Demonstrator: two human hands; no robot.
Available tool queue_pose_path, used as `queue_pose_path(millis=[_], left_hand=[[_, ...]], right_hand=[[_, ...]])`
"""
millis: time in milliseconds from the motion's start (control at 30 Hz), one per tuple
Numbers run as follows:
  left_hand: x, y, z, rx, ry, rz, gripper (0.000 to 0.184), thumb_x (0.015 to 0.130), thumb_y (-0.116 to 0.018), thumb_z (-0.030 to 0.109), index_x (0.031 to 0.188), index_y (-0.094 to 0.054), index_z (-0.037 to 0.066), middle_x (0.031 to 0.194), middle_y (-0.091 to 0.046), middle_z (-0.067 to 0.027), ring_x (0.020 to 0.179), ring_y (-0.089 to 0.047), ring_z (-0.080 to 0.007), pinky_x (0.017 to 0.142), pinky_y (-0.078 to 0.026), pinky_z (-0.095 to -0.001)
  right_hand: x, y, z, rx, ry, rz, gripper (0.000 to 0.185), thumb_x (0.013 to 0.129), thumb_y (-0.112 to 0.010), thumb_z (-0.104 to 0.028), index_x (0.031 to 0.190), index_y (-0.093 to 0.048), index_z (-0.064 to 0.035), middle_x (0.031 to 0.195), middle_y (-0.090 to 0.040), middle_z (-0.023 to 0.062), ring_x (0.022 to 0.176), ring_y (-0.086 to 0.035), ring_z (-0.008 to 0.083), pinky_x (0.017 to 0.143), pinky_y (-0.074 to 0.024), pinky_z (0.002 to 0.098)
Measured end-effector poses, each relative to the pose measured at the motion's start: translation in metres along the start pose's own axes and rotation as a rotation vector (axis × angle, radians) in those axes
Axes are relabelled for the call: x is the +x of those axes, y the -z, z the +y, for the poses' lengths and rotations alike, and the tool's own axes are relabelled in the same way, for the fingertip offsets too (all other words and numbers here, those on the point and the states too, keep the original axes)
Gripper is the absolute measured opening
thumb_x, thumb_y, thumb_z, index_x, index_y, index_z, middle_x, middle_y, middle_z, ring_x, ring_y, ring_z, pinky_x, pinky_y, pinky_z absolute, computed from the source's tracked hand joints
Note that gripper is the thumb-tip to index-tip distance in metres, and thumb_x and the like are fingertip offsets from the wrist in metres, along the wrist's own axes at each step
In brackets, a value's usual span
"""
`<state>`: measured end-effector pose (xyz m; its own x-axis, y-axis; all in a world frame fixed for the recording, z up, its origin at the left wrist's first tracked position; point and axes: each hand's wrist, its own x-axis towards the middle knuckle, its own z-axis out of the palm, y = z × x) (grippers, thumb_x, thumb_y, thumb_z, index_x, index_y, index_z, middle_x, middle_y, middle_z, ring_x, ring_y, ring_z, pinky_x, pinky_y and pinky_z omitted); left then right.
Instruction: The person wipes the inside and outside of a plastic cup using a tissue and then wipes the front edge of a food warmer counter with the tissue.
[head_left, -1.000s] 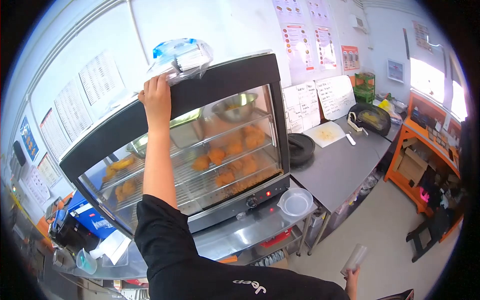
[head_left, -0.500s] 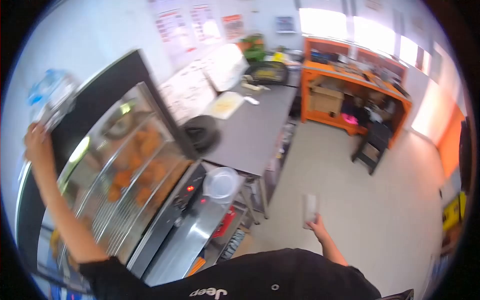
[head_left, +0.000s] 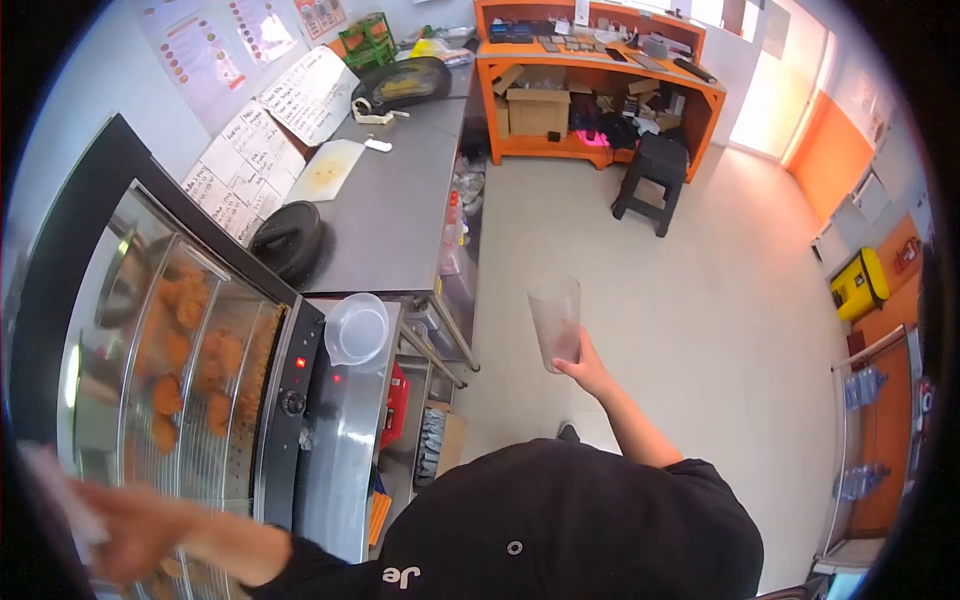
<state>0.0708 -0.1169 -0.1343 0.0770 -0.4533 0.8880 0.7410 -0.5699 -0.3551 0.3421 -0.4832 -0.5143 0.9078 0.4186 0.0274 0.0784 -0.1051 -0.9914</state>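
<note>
My right hand [head_left: 588, 368] is wrapped round the lower end of a tall clear cup [head_left: 556, 322] above the floor. At the lower left my left hand [head_left: 135, 530], smeared by motion, holds a whitish, blurred item [head_left: 62, 495] in front of the display warmer. Behind the glass of the warmer [head_left: 283, 400], fried pieces [head_left: 167, 395] lie on wire racks. A round clear plastic container [head_left: 357, 330] stands on the metal shelf beside the warmer's control panel.
A steel table [head_left: 400, 190] holds a black round lid [head_left: 287, 240], a cutting board [head_left: 328, 172] and a black pan-like item [head_left: 402, 82]. Farther off are an orange counter [head_left: 600, 70] and a black stool [head_left: 652, 180]. A yellow bin [head_left: 860, 284] is at the right.
The view has swung to the right. My left hand has come away from the top of the warmer with a whitish item in it. My right hand still holds the clear cup.
</note>
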Motion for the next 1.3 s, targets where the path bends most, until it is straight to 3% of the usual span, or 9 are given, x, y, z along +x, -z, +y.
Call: queue_pose_path(millis=[33, 67, 200, 267, 467, 567, 833, 1067, 1300], left_hand=[[-0.048, -0.007, 0.028, 0.108, 0.238, 0.092, 0.029, 0.086, -0.06, 0.022, 0.106, -0.05, 0.004, 0.086, -0.063, -0.0085, 0.065, -0.062, -0.0197, 0.061, -0.053, -0.0286], [-0.048, -0.015, 0.084, -0.672, 0.27, 0.177, 0.025, 0.084, -0.062, 0.025, 0.096, -0.055, 0.004, 0.077, -0.06, -0.0072, 0.064, -0.061, -0.0193, 0.057, -0.052, -0.0313], [-0.062, 0.014, 0.231, -1.586, 0.36, -0.944, 0.021, 0.079, -0.053, 0.008, 0.098, -0.051, 0.002, 0.13, -0.045, -0.0188, 0.12, -0.043, -0.0311, 0.102, -0.028, -0.0477], [-0.085, 0.022, 0.276, -1.856, 0.083, -0.807, 0.037, 0.063, -0.062, 0.003, 0.097, -0.046, 0.001, 0.13, -0.043, -0.0186, 0.125, -0.036, -0.0345, 0.103, -0.021, -0.0548], [-0.097, 0.041, 0.312, -2.27, -0.026, -1.038, 0.022, 0.088, -0.049, 0.024, 0.088, -0.053, 0.002, 0.115, -0.057, -0.0126, 0.103, -0.055, -0.0303, 0.1, -0.025, -0.0528], [-0.094, 0.056, 0.34, -2.204, 0.189, -1.023, 0.031, 0.091, -0.043, 0.03, 0.094, -0.058, 0.004, 0.081, -0.063, -0.0127, 0.087, -0.06, -0.0299, 0.078, -0.045, -0.0402], [-0.068, 0.107, 0.45, -2.264, 0.201, -0.664, 0.034, 0.087, -0.045, 0.017, 0.057, -0.043, 0.002, 0.052, -0.044, -0.0151, 0.046, -0.044, -0.0329, 0.044, -0.032, -0.0409], [0.026, 0.142, 0.527, -2.377, 0.044, -0.587, 0.032, 0.085, -0.048, 0.017, 0.055, -0.045, 0.004, 0.048, -0.043, -0.0134, 0.042, -0.043, -0.0321, 0.041, -0.032, -0.039], [0.108, 0.181, 0.59, -2.875, 0.114, -0.42, 0.041, 0.09, -0.042, 0.024, 0.055, -0.049, 0.003, 0.048, -0.043, -0.0106, 0.04, -0.043, -0.0263, 0.04, -0.032, -0.0334]], right_hand=[[-0.002, -0.003, -0.009, -0.031, 0.04, -0.028, 0.083, 0.071, -0.07, -0.025, 0.134, -0.023, 0.0022, 0.126, -0.04, 0.0213, 0.119, -0.04, 0.0297, 0.099, -0.0332, 0.0391], [-0.003, -0.008, -0.011, -0.03, 0.032, -0.016, 0.083, 0.071, -0.07, -0.025, 0.134, -0.023, 0.0022, 0.126, -0.04, 0.0213, 0.119, -0.04, 0.0297, 0.099, -0.0332, 0.0391], [-0.016, -0.021, -0.041, -0.187, 0.19, -0.015, 0.089, 0.068, -0.073, -0.028, 0.134, -0.022, 0.0019, 0.127, -0.038, 0.0224, 0.121, -0.038, 0.0317, 0.1, -0.0314, 0.0389], [-0.031, -0.024, -0.064, -0.219, 0.232, -0.007, 0.09, 0.066, -0.074, -0.028, 0.134, -0.022, 0.002, 0.127, -0.038, 0.0225, 0.12, -0.038, 0.032, 0.1, -0.032, 0.0386], [-0.077, -0.007, -0.063, -0.256, 0.126, 0.062, 0.089, 0.065, -0.074, -0.027, 0.133, -0.024, 0.0006, 0.127, -0.038, 0.0207, 0.118, -0.04, 0.0307, 0.098, -0.0346, 0.0375], [-0.098, 0.005, -0.06, -0.334, 0.099, 0.109, 0.082, 0.067, -0.072, -0.025, 0.131, -0.028, -0.0018, 0.123, -0.041, 0.0183, 0.116, -0.042, 0.0295, 0.097, -0.0361, 0.0377], [-0.129, 0.07, -0.079, -0.38, 0.052, 0.297, 0.082, 0.062, -0.075, -0.02, 0.128, -0.03, -0.0025, 0.113, -0.047, 0.0155, 0.104, -0.049, 0.0269, 0.088, -0.0409, 0.0349], [-0.154, 0.176, -0.09, -0.131, 0.009, 0.276, 0.087, 0.06, -0.076, -0.022, 0.129, -0.026, -0.0052, 0.116, -0.049, 0.0152, 0.105, -0.05, 0.0271, 0.091, -0.0402, 0.0368], [-0.167, 0.229, -0.056, 1.01, 0.284, -0.202, 0.093, 0.062, -0.073, -0.043, 0.131, -0.026, -0.0013, 0.103, -0.05, 0.0186, 0.087, -0.056, 0.0247, 0.074, -0.0493, 0.0328]])
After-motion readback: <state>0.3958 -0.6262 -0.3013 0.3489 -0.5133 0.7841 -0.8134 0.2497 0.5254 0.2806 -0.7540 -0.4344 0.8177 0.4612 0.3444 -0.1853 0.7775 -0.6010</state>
